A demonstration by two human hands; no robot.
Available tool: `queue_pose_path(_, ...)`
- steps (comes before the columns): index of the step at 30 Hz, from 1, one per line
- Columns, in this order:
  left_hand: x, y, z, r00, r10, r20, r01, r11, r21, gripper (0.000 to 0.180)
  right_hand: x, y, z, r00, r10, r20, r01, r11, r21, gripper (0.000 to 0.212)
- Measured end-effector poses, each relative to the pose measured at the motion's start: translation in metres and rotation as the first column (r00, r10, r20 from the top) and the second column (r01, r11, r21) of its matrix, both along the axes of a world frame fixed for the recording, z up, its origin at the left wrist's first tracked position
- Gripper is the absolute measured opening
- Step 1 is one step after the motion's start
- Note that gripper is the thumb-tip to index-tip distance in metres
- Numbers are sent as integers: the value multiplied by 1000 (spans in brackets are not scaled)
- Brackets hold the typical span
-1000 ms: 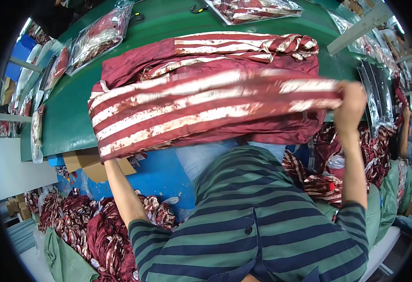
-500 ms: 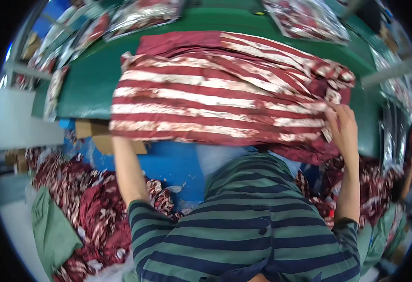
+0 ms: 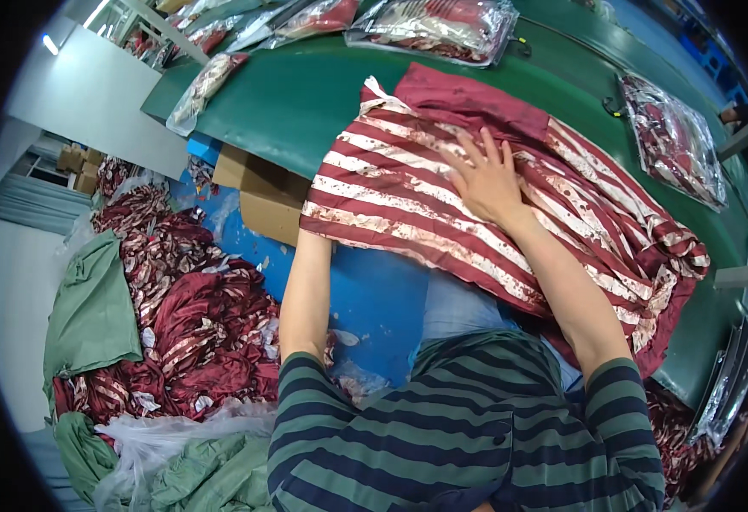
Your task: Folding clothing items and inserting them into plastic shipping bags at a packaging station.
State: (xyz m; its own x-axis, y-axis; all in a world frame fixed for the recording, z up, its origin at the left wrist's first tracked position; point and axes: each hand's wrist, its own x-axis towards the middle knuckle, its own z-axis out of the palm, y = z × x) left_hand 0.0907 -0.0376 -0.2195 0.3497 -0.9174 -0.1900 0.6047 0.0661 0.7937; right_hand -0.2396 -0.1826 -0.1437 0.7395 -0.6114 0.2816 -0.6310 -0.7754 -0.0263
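A maroon and white striped garment (image 3: 442, 196) with blotchy stains lies across the near edge of the green table. Part of it is plain maroon along the far side, and its right end is bunched up. My right hand (image 3: 487, 181) rests flat on top of the cloth, fingers spread. From below, my left forearm (image 3: 306, 286) reaches up under the garment's left end. The cloth covers my left hand, so its fingers are hidden.
Clear bags of folded garments lie on the green table (image 3: 280, 94), one bag (image 3: 438, 30) at the far side and another bag (image 3: 677, 141) at right. Below left is a heap of striped garments (image 3: 195, 333) with green cloth (image 3: 96, 307). A cardboard box (image 3: 267, 213) stands under the table.
My right hand has moved from the garment's right end to its upper middle and now lies flat. My left hand has gone further under the cloth. The view has turned.
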Motion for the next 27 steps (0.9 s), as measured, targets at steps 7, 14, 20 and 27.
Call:
queue_pose_path(7,-5,62,40,973,-227,-36,229,970,82,48,-2,-3,14,999,-25,-28,27,997,77,54)
queue_pose_path(14,-15,128,118,315,-825,469,501,564,656,39,-4,-5,9,998,-23,60,19,998,60,52)
queue_pose_path(20,-14,41,180,503,-128,855,-201,945,260,37,-19,-5,18,995,-47,87,49,999,-14,46)
queue_pose_path(27,-119,-102,100,-111,69,991,225,973,-43,48,-153,31,67,917,-300,264,356,913,-200,35)
